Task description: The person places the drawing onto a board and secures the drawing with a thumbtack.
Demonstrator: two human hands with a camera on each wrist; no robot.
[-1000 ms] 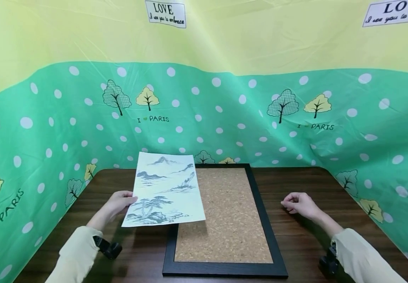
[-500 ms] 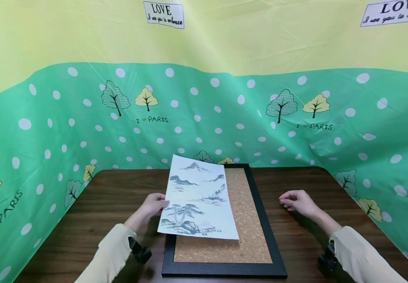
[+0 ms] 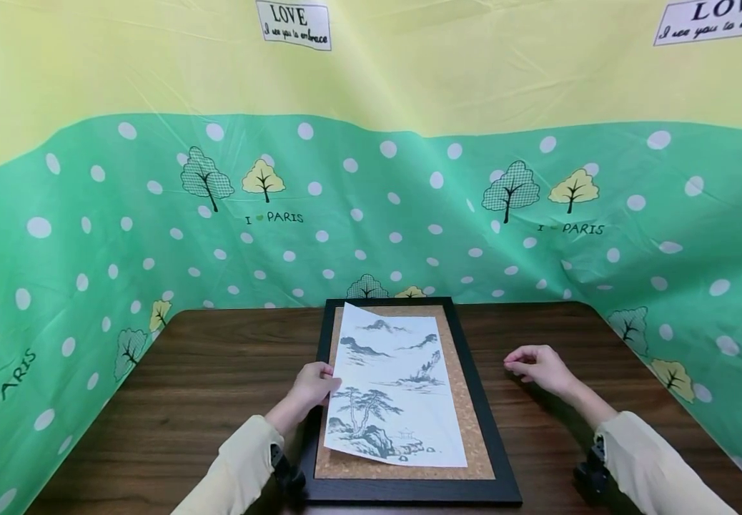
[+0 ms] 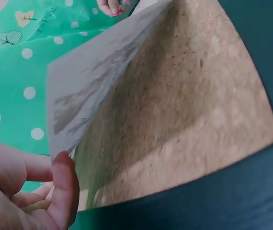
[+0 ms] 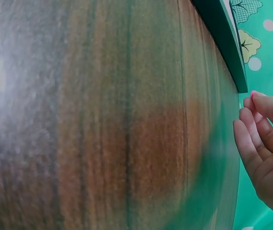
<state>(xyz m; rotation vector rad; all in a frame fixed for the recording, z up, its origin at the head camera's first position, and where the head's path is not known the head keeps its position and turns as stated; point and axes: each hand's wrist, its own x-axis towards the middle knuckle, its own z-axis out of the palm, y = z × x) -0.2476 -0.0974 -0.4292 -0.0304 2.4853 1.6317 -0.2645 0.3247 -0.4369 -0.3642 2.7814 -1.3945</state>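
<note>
A sheet of white paper (image 3: 393,400) printed with an ink landscape of mountains and pines hangs over the cork board (image 3: 474,429), its upper left corner lifted. My left hand (image 3: 312,386) pinches the sheet's left edge between thumb and fingers; in the left wrist view the paper (image 4: 74,103) slants up off the cork (image 4: 184,105). To the right of the board, over the table, my right hand (image 3: 541,368) pinches a tiny pink thing (image 5: 253,94) at its fingertips, mostly hidden by them.
A black frame (image 3: 409,491) borders the cork board, which lies on a dark wooden table (image 3: 216,379). A green and yellow printed cloth (image 3: 409,214) hangs behind and at both sides. Each wrist wears a small black camera (image 3: 287,472).
My left hand has carried the paper rightward and down, from left of the board to over the cork. The right hand has stayed nearly still.
</note>
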